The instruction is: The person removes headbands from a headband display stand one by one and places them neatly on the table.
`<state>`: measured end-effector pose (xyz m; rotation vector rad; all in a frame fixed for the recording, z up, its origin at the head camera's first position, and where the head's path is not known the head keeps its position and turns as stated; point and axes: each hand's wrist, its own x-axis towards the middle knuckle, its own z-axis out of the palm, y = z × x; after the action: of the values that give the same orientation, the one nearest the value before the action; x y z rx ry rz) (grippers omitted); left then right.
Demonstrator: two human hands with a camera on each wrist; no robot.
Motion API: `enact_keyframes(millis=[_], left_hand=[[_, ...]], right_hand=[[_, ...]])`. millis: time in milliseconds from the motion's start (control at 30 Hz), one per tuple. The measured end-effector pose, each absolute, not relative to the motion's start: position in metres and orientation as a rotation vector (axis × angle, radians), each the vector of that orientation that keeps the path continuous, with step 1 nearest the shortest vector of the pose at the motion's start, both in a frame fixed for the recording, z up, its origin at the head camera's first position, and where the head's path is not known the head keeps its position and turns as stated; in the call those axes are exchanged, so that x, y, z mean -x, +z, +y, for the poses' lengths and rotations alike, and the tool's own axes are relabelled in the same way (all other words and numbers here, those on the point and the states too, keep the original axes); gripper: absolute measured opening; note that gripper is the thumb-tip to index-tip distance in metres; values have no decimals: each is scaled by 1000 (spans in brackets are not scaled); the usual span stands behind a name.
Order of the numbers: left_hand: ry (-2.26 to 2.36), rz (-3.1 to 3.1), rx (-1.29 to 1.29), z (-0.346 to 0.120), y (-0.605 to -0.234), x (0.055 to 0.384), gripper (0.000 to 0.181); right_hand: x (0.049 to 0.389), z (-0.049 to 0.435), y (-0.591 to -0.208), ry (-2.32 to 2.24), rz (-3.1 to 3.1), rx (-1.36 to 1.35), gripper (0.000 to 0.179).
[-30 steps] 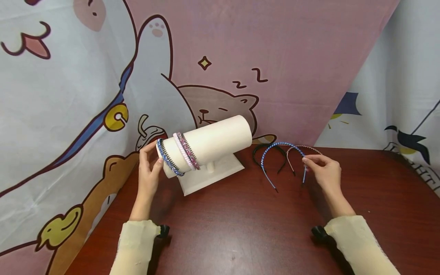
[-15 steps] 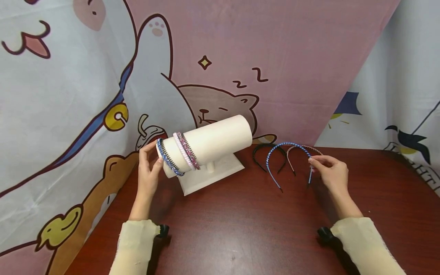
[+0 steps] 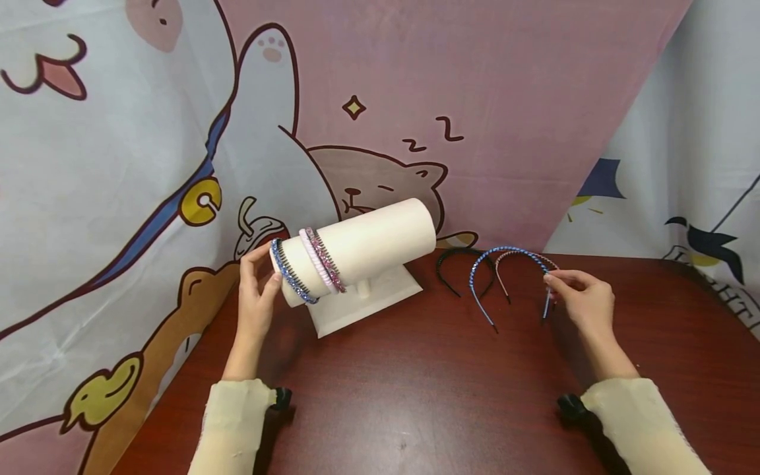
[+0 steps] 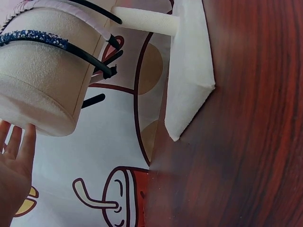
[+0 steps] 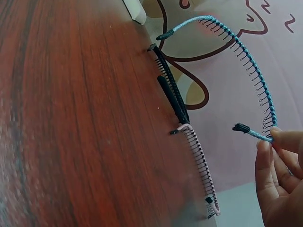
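A white cylindrical display stand (image 3: 380, 234) stands at centre left of the head view on a flat base. Three headbands sit around its left half: glittery blue (image 3: 291, 277), pale pink (image 3: 317, 262) and glittery pink (image 3: 326, 260). My left hand (image 3: 256, 307) rests its fingertips against the cylinder's left end; in the left wrist view its fingers (image 4: 27, 146) look nearly straight. With thumb and fingertips, my right hand (image 3: 584, 303) pinches a blue wrapped headband (image 3: 475, 274) near one end. The right wrist view shows its row of small comb teeth and dark tips, held above the table.
Behind the blue headband, a black headband (image 3: 441, 267) and a thin pinkish headband (image 3: 501, 284) lie at the back of the dark red wooden table (image 3: 404, 396). A printed cartoon cloth (image 3: 505, 99) hangs right behind the table and down its left side.
My right hand has moved steadily to the right with the blue headband. My left hand and the display stand have stayed in place.
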<state>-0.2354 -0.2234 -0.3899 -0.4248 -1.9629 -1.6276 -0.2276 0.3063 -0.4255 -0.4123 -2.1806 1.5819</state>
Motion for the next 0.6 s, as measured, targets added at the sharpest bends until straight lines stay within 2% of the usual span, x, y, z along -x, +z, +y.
enact_keyframes(millis=[133,600], left_hand=[[-1631,-1965,424,-223,-390,235,55],[-1614,-1979,411,-223,-390,236,55]], right_hand=[[227,311,-426,1605,-2160,387,4],[219,326,-423,1587,-2167,416,4]])
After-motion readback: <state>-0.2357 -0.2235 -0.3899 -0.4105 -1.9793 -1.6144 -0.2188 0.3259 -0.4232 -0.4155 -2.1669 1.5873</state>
